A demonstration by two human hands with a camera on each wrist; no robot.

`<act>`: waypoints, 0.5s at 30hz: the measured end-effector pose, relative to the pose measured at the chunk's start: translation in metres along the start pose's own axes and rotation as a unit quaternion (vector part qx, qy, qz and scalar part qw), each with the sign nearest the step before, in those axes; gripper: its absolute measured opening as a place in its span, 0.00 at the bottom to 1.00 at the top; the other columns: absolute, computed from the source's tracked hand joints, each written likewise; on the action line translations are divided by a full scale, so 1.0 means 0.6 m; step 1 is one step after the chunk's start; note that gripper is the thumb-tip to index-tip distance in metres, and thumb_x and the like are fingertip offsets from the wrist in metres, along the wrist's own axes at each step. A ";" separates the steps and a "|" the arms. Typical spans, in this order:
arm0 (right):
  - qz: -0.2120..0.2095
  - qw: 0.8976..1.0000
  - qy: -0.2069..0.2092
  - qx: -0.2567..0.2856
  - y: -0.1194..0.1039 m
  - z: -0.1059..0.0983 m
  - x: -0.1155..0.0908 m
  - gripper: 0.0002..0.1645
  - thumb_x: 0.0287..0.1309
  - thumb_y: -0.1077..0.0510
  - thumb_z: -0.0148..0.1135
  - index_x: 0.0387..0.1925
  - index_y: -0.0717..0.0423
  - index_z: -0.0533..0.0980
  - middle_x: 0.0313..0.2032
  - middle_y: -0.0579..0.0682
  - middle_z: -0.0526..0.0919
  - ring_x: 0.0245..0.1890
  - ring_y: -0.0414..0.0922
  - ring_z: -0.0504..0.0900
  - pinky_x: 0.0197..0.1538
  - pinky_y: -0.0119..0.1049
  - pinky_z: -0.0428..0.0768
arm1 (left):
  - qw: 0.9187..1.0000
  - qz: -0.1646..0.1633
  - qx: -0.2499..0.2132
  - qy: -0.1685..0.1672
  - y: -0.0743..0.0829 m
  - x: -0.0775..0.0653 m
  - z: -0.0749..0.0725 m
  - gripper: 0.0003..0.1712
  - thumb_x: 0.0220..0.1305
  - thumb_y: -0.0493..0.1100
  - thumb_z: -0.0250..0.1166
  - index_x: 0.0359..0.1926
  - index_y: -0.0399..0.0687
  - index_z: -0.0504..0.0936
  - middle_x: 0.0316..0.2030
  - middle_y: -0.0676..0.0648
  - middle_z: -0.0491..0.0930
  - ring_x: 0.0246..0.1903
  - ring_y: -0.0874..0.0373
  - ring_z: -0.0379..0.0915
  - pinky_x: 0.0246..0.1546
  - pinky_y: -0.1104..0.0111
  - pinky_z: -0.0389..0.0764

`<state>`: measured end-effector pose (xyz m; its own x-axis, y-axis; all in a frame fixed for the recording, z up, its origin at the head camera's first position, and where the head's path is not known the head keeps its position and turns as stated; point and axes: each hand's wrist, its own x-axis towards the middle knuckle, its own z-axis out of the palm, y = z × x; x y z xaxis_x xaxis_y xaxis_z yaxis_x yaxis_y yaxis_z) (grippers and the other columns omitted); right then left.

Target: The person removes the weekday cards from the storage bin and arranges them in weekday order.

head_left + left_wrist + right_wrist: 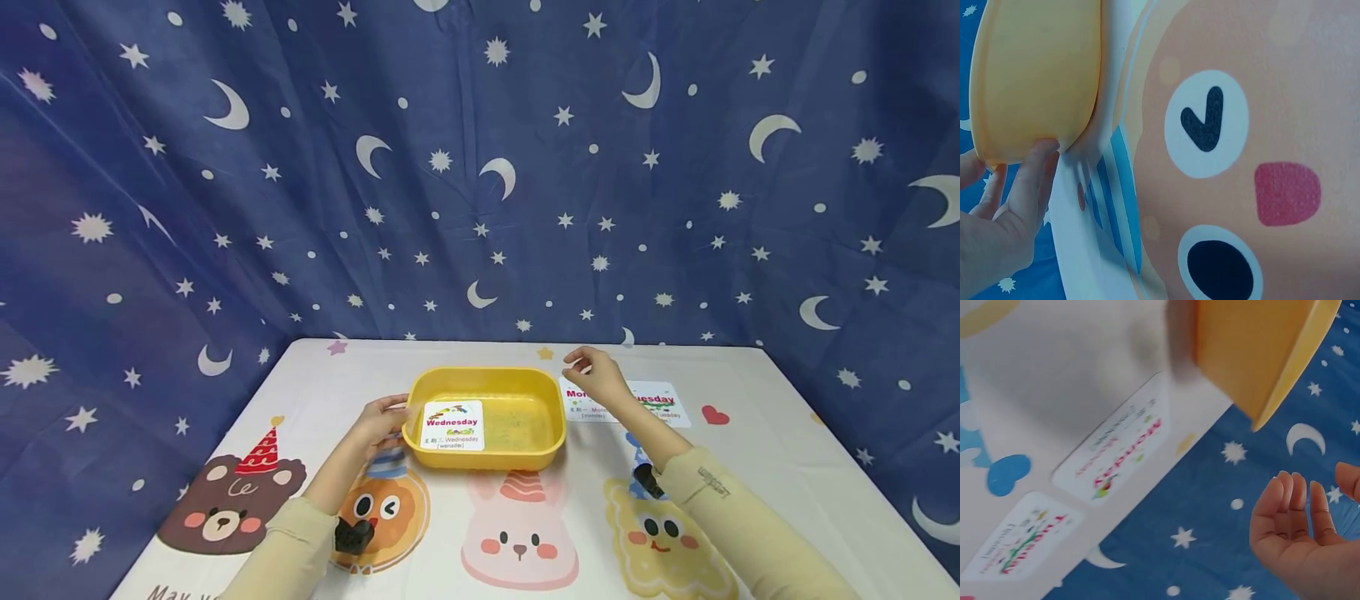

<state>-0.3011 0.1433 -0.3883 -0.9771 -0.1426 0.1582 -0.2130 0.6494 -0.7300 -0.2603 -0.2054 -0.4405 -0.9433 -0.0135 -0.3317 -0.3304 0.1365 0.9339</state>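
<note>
A yellow plastic basin (pixel 525 458) stands on the table, with a "Wednesday" card (pixel 453 427) lying inside at its left. My left hand (pixel 381 423) holds the basin's left end; in the left wrist view its fingers (pixel 1032 169) lie against the outer wall. Just off the basin's right end, my right hand (pixel 600 379) hovers with loosely bent fingers and nothing in them. Beneath and beside it, a "Monday" card (pixel 583 408) and a "Tuesday" card (pixel 663 402) lie side by side on the table.
A white tablecloth (pixel 442 533) printed with cartoon animals covers the table. Behind and at both sides hangs a blue curtain (pixel 480 183) with moons and stars. The table's back edge runs a little behind the basin.
</note>
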 end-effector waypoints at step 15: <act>-0.031 0.997 -0.059 -0.039 -0.055 0.044 0.012 0.14 0.55 0.64 0.62 0.43 0.67 0.76 0.30 0.57 0.78 0.27 0.45 0.71 0.28 0.28 0.72 | 1.000 0.000 0.007 0.005 0.000 0.001 0.001 0.26 0.69 0.36 0.51 0.67 0.37 0.61 0.60 0.29 0.67 0.40 0.53 0.80 0.34 0.66 0.85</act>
<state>-0.3013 0.1008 -0.3805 -0.9559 -0.2688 0.1181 -0.2768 0.6914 -0.6673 -0.2610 -0.2046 -0.4409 -0.9434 -0.0236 -0.3308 -0.3304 0.1497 0.9319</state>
